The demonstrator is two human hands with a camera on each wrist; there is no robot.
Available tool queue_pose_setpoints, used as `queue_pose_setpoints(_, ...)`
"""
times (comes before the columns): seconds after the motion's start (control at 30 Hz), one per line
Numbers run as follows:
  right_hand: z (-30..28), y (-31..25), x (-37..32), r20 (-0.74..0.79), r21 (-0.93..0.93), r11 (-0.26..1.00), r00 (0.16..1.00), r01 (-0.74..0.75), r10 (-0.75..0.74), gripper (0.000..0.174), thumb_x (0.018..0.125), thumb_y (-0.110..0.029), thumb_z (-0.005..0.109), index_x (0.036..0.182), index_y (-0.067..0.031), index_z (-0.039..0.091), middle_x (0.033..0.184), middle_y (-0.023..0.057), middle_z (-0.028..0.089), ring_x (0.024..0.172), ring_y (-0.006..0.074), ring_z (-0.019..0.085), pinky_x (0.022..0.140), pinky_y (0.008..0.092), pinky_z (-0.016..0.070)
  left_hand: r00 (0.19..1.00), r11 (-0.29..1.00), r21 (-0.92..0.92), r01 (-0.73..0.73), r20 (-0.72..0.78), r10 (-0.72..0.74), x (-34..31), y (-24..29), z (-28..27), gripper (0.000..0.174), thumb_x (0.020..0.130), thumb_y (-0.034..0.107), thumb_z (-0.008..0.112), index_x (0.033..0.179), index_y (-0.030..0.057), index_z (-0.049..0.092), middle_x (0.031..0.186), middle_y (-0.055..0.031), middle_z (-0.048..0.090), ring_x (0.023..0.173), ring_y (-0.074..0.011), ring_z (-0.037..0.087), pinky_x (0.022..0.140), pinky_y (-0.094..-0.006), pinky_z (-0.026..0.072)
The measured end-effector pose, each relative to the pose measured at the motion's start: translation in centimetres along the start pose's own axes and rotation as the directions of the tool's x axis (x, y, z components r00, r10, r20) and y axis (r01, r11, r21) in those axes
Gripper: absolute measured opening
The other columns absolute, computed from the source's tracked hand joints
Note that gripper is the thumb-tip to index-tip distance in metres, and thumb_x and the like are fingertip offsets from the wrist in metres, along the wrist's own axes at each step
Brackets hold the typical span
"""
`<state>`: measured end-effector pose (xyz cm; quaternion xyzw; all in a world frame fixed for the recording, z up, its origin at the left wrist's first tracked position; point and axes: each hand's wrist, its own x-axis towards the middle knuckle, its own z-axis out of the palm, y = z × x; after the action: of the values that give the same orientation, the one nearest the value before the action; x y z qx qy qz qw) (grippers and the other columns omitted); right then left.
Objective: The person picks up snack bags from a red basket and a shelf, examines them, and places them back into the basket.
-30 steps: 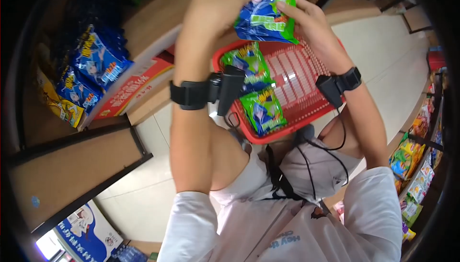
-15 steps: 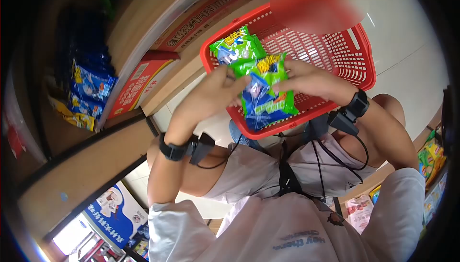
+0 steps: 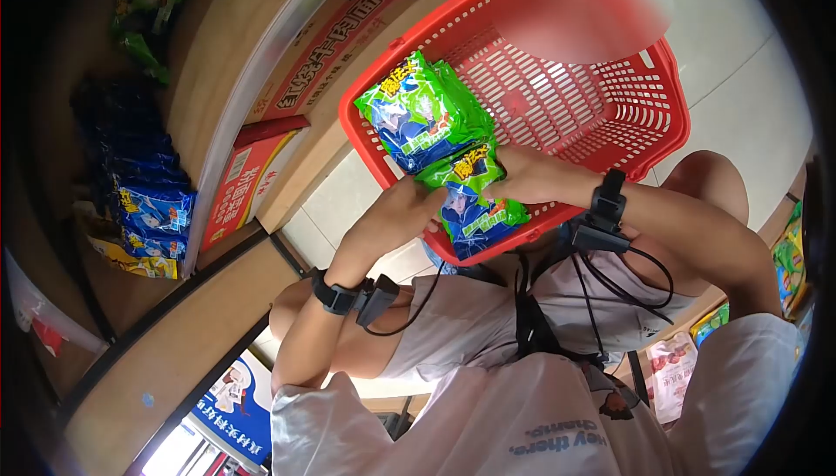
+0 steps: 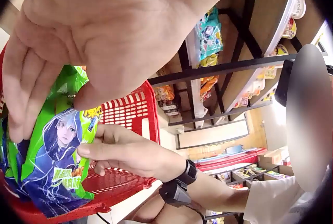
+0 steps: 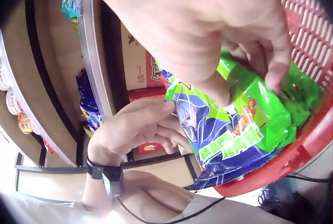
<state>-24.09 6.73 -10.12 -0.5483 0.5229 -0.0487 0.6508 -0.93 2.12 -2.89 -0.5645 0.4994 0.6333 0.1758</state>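
Note:
A green and blue snack bag (image 3: 475, 219) with a hooded cartoon figure lies low in the near-left corner of the red shopping basket (image 3: 677, 114). My left hand (image 3: 389, 223) holds its left side, its fingers on the far face in the left wrist view. From the other side my right hand (image 3: 544, 180) grips the bag's upper part, thumb in front and fingers bent behind in the right wrist view. More bags of the same kind, a small stack (image 3: 418, 114), sit against the basket's left wall, just beyond the held one.
To the left runs a wooden shelf (image 3: 222, 67) with blue snack bags (image 3: 152, 210) and a yellow one (image 3: 144, 260). Red cartons (image 3: 344, 36) stand under it beside the basket. The person's knees are close to the basket's near rim. A cable hangs from each wrist camera.
Both hands have brought the bag down from above the basket into its near-left corner, over the bag lying there. The head view has shifted, showing more of the basket.

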Motion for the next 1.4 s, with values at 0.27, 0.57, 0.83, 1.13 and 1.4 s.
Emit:
queue_pose_setpoints(0.27, 0.4, -1.0, -0.8, -0.145, -0.384, 0.922, 0.984, 0.040, -0.103, 0.050, 0.086, -0.035, 0.070, 0.109, 0.0082, 0.060, 0.082, 0.0253, 0.068, 0.078, 0.0417, 0.068, 0.070, 0.0481, 0.0548, 0.989, 0.850, 0.527, -0.006, -0.122, 0.082, -0.6, 1.3, -0.6, 0.045, 0.095, 0.042, 0.062, 0.092, -0.0025, 0.064, 0.078, -0.0147, 0.068, 0.075, -0.0248, 0.069, 0.067, -0.0370, 0.0525)
queue_pose_setpoints(0.57, 0.1, -1.9, -1.2, -0.096, -0.580, 0.810, 0.979, 0.090, -0.178, 0.047, 0.086, -0.041, 0.069, 0.074, 0.0040, 0.069, 0.069, 0.0216, 0.066, 0.071, 0.0382, 0.069, 0.066, 0.0480, 0.0543, 0.928, 0.751, 0.592, -0.294, -0.012, 0.373, -1.1, 2.3, 1.4, 0.031, 0.094, 0.030, 0.064, 0.091, 0.0000, 0.061, 0.079, -0.0188, 0.066, 0.077, -0.0351, 0.066, 0.068, -0.0446, 0.0497)
queue_pose_setpoints(0.83, -2.0, -3.4, -1.3, 0.062, -0.592, 0.784, 0.981, 0.186, -0.186, 0.041, 0.087, -0.037, 0.065, 0.081, 0.0029, 0.069, 0.071, 0.0224, 0.066, 0.072, 0.0400, 0.068, 0.071, 0.0484, 0.0536, 0.855, 0.598, 0.659, -0.457, 0.139, 0.500, 0.5, 2.2, 1.3, 0.029, 0.092, 0.025, 0.065, 0.098, -0.0025, 0.058, 0.083, -0.0224, 0.065, 0.084, -0.0404, 0.064, 0.072, -0.0492, 0.0487)
queue_pose_setpoints(1.13, -3.9, -5.7, -1.5, 0.102, -0.550, 0.801, 0.970, 0.238, -0.218, 0.019, 0.085, -0.013, 0.055, 0.087, 0.0032, 0.065, 0.080, 0.0250, 0.066, 0.081, 0.0396, 0.067, 0.074, 0.0502, 0.0506, 0.859, 0.509, 0.726, -0.462, 0.225, 0.459, 2.3, 2.1, 2.0, 0.032, 0.090, 0.021, 0.065, 0.101, -0.0075, 0.057, 0.082, -0.0253, 0.066, 0.081, -0.0421, 0.065, 0.072, -0.0495, 0.0510)
queue_pose_setpoints(1.4, -5.5, -8.0, -1.8, -0.058, -0.325, 0.885, 0.926, 0.335, -0.372, 0.013, 0.085, -0.010, 0.056, 0.089, 0.0017, 0.062, 0.076, 0.0214, 0.064, 0.073, 0.0354, 0.065, 0.066, 0.0433, 0.0491, 0.864, 0.566, 0.658, -0.496, 0.314, 0.392, 0.2, 7.3, -0.1, 0.038, 0.089, 0.030, 0.066, 0.076, -0.0051, 0.065, 0.073, -0.0225, 0.065, 0.072, -0.0371, 0.065, 0.067, -0.0450, 0.0506)
